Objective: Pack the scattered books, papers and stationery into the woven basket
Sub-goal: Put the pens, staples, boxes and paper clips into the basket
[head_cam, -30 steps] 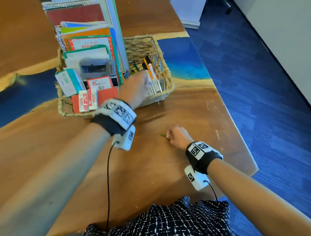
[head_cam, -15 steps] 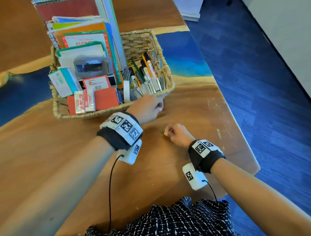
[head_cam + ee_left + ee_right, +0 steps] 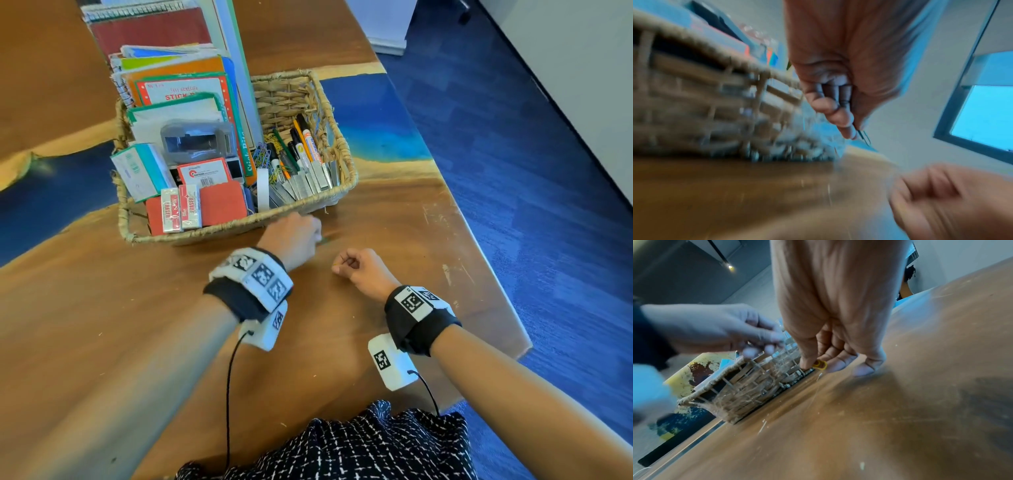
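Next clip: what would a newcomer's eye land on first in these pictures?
The crammed woven basket at the table's far side: notebooks standing on end at its left, markers and staple strips at its right. In front of it both hands work near the wooden tabletop: the right hand pinches a yellow paper clip, and the left hand pinches a thin green clip.

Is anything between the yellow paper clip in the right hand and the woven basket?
Only the near wall of the woven basket, which the yellow paper clip pinched by the right hand must clear. The left hand hovers by that rim, just left of the straight path, pinching a second paper clip.
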Demonstrator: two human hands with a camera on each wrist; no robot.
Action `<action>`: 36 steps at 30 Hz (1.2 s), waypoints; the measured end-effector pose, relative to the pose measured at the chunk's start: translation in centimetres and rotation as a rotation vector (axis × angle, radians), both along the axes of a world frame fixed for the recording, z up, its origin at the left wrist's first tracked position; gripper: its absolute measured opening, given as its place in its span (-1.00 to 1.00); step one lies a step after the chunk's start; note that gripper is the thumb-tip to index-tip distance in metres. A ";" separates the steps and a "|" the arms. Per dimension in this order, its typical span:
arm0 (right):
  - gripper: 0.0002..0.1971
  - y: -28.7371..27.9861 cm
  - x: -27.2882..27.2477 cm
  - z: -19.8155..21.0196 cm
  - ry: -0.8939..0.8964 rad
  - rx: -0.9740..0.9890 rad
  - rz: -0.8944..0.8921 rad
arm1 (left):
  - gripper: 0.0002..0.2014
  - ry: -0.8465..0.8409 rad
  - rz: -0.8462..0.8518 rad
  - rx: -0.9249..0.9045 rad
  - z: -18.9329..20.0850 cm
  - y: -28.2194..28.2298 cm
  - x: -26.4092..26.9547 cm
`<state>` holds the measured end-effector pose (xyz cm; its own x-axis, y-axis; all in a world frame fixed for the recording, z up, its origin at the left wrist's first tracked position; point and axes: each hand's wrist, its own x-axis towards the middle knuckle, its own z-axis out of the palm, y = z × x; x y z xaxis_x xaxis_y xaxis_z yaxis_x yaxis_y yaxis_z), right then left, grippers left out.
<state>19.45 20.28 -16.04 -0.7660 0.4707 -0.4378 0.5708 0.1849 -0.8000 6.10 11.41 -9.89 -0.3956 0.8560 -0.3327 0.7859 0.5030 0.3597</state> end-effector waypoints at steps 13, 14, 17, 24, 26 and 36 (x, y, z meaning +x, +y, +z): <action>-0.91 -0.1 -1.3 2.3 0.000 0.068 0.042 | -0.70 0.122 0.433 0.134 6.0 3.0 -11.7; -0.93 -0.1 -1.3 2.4 -0.001 0.068 0.043 | -0.73 0.110 0.428 0.179 6.0 2.7 -11.5; -0.94 -0.1 -1.9 3.2 0.025 0.085 0.037 | -0.81 0.075 0.441 0.350 5.3 0.9 -10.4; -0.94 1.0 -5.3 6.9 0.163 0.131 0.017 | -0.61 0.206 0.976 0.589 3.8 -5.8 -10.7; -0.90 1.3 -6.8 8.2 0.172 0.128 0.027 | -0.52 0.230 1.198 0.506 3.3 -7.6 -10.9; -0.74 4.5 -17.9 11.6 0.081 0.321 0.054 | -0.53 0.125 1.182 0.300 -0.7 -9.6 -12.0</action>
